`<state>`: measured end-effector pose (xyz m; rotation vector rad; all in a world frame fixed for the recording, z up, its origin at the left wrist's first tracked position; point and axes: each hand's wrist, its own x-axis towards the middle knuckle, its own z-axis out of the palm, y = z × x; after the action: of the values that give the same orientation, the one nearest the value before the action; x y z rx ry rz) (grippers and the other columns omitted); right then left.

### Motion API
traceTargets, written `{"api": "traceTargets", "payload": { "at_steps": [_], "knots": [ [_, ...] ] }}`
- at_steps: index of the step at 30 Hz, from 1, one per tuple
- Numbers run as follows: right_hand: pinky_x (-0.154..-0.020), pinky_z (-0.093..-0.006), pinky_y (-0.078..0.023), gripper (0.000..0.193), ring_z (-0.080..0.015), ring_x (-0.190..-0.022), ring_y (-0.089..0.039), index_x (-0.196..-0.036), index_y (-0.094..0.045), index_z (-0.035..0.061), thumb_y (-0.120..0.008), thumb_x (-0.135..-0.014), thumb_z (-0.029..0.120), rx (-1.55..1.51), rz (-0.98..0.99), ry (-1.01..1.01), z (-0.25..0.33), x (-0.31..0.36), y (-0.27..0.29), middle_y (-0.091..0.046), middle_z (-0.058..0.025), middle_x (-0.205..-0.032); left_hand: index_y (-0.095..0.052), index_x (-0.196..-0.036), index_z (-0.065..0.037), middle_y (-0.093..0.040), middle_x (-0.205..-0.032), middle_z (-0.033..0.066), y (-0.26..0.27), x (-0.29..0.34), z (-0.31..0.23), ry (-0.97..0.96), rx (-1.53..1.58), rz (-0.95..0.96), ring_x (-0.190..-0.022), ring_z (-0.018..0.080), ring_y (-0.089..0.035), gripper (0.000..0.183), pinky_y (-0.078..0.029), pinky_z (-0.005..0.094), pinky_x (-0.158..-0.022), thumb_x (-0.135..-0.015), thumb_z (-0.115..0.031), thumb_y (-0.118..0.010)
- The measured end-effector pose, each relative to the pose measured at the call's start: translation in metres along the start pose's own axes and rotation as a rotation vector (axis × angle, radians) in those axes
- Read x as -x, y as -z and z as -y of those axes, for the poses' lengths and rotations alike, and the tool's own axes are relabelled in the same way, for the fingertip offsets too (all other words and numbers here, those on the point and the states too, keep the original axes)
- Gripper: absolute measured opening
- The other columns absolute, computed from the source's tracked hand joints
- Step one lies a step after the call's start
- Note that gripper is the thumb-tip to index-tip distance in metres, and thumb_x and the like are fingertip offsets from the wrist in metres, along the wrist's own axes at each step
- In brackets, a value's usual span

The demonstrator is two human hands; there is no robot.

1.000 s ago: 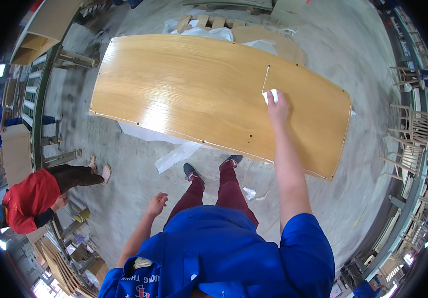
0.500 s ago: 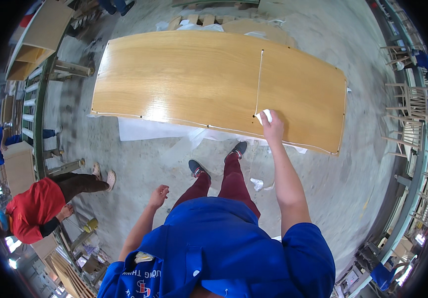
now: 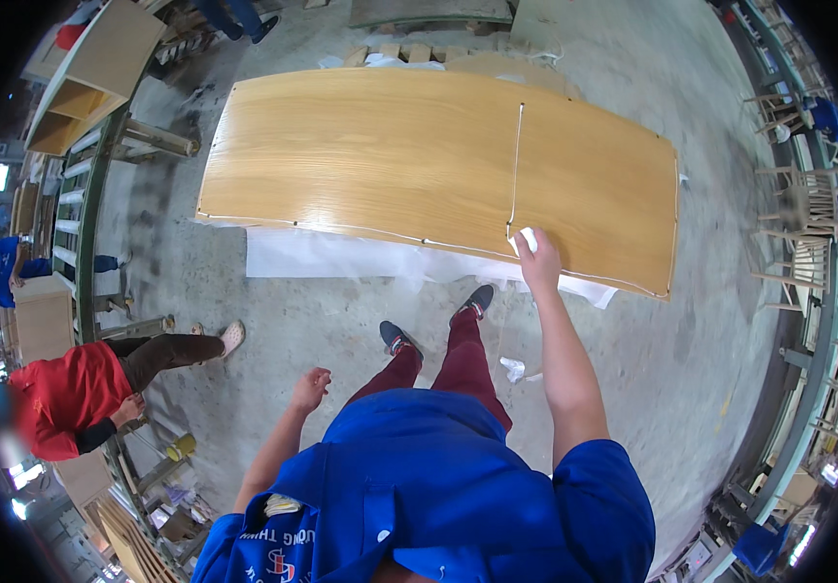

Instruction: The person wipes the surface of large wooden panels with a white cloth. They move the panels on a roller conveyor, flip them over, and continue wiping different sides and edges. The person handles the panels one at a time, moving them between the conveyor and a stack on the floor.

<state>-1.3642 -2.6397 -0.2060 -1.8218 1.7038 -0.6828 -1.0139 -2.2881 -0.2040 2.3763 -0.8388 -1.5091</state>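
Note:
A long, light wood-coloured panel (image 3: 380, 155) lies flat in front of me. Thin white beads of glue (image 3: 517, 160) run along its near and right edges and across it near the right, passing small dark holes. My right hand (image 3: 541, 264) is closed round a white glue bottle (image 3: 524, 243), mostly hidden by the fingers. The bottle's tip is low over the panel at the near end of the cross line. My left hand (image 3: 312, 388) hangs by my side above the floor, fingers loosely bent and apart, holding nothing.
White foam sheeting (image 3: 292, 255) sticks out under the panel's near edge. A crumpled white scrap (image 3: 513, 369) lies on the concrete floor. To the left, a person in red (image 3: 74, 398) stands by a roller conveyor (image 3: 79, 228). Wooden chair frames (image 3: 807, 194) line the right side.
My right hand has moved slightly nearer to me with the glue bottle, and the white line reaches a little further. The view has shifted slightly. The person in red has moved a leg.

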Motion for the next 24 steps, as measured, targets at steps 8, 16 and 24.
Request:
{"api": "traceTargets", "payload": {
  "at_steps": [8, 16, 24],
  "knots": [
    [-0.058, -0.0288, -0.048, 0.041, -0.016, -0.076, -0.061, -0.11, -0.06, 0.0039, -0.052, -0.09, 0.04, -0.751, -0.02, -0.234, 0.003, -0.008, 0.004, -0.064, -0.0092, -0.091, -0.061, -0.108, -0.007, -0.067, -0.088, 0.0099, 0.004, 0.018, 0.006, 0.034, 0.07, -0.162, -0.071, 0.0188, -0.066, 0.033, -0.051, 0.0341, -0.069, -0.09, -0.033, -0.05],
    [-0.049, -0.0298, -0.038, 0.044, -0.0173, -0.06, -0.052, -0.128, -0.048, 0.0279, -0.036, -0.094, 0.052, -1.29, 1.129, -0.702, 0.144, -0.013, -0.027, -0.059, -0.0044, -0.08, -0.062, -0.107, -0.008, -0.067, -0.098, 0.0145, -0.042, 0.085, 0.028, 0.156, 0.319, -0.372, -0.091, 0.0299, -0.063, 0.036, -0.048, 0.041, -0.082, -0.088, -0.036, -0.049],
    [-0.044, -0.025, -0.03, 0.042, -0.0135, -0.05, -0.041, -0.128, -0.049, 0.025, -0.037, -0.095, 0.049, -0.805, 1.942, -0.97, 0.258, 0.146, -0.179, -0.057, -0.0066, -0.085, -0.063, -0.106, -0.009, -0.066, -0.099, 0.0135, -0.132, 0.171, 0.123, 0.274, 0.645, -0.584, -0.089, 0.0289, -0.063, 0.036, -0.048, 0.0393, -0.081, -0.088, -0.037, -0.05]
  ]
}}
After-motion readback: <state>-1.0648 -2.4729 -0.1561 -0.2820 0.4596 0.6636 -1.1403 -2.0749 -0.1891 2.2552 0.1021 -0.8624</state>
